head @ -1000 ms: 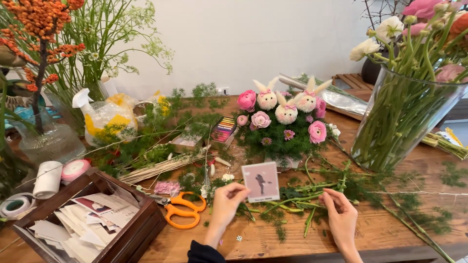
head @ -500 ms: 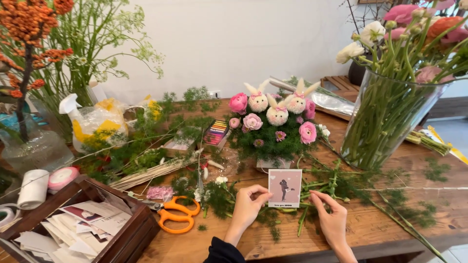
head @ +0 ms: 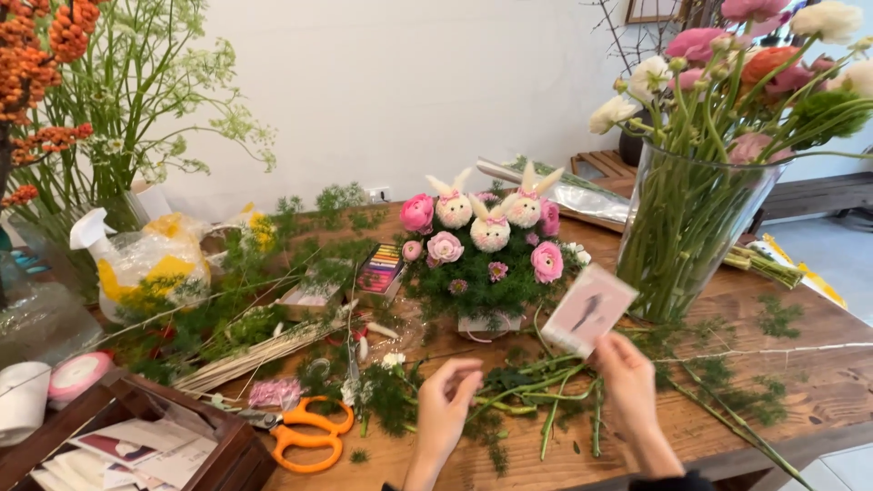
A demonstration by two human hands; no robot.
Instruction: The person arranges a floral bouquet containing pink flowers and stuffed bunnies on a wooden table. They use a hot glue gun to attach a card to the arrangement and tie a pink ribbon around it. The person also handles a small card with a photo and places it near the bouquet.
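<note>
Lifting now: the small pink card has gone up and over to the right of centre, and it has changed hands. Half a second ago the left hand pinched it low in the middle of the frame; now the right hand has it, grip clamped on its lower corner, the card tilted, its picture side facing us. It sits just right of the bunny flower arrangement and just left of the tall glass vase full of stems.

The left hand has come away and hangs low centre, fingers loosely curled, grip apart and holding nothing, over the green cuttings strewn on the wooden worktop.

Around them: orange scissors lie lower left of the left hand, a wooden box of cards sits in the bottom left corner, and a pink ribbon roll rests beside it. Behind, a box of coloured pastels lies left of the arrangement, and a white spray bottle stands at mid left. Nothing blocks the card itself.

Both forearms come up from the bottom edge, the right hand raised higher than the left.
</note>
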